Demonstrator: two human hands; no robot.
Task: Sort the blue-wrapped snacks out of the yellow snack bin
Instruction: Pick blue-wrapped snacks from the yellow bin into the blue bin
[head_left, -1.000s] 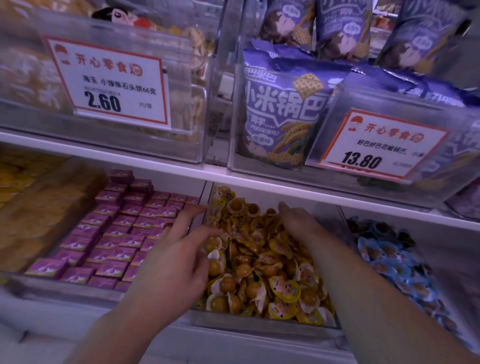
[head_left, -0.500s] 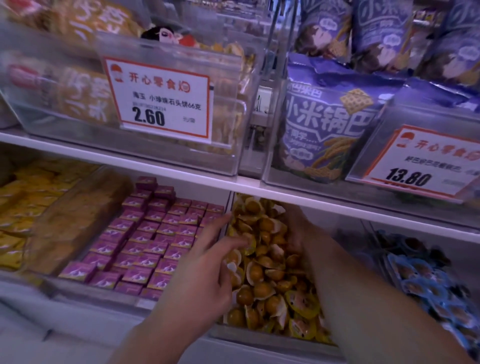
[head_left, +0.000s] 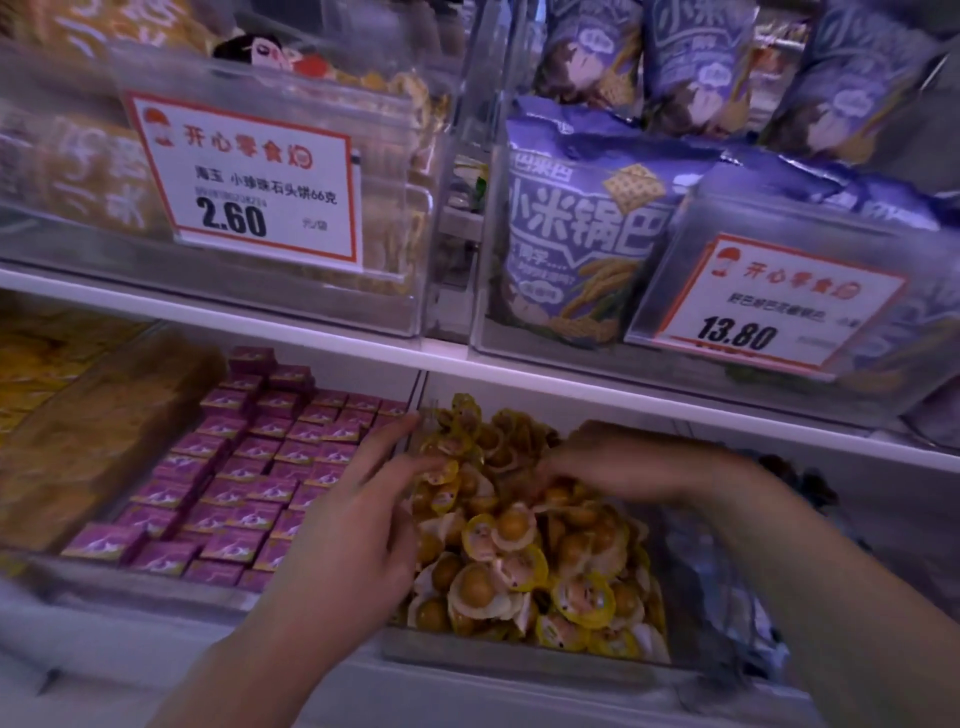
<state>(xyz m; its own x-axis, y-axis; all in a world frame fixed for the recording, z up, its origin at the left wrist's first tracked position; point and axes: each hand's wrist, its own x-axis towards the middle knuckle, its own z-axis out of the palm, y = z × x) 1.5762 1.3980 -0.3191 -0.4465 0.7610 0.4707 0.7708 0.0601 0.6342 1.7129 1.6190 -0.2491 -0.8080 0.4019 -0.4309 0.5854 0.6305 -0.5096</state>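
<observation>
Blue-wrapped snacks aren't showing in the yellow snack bin (head_left: 524, 657) right now, left hand (head_left: 343, 535) spread loose at its left wall, right hand (head_left: 613, 467) curled into the pile, grasp unclear, and careless raking could spill yellow packets over the front rim.

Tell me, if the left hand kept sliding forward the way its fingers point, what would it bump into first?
Most likely the clear divider wall between the purple boxes and the yellow snack bin. The left hand points up and slightly right, fingertips almost at that wall. Depth is blurry, so it might instead brush the yellow-wrapped snacks.
</observation>
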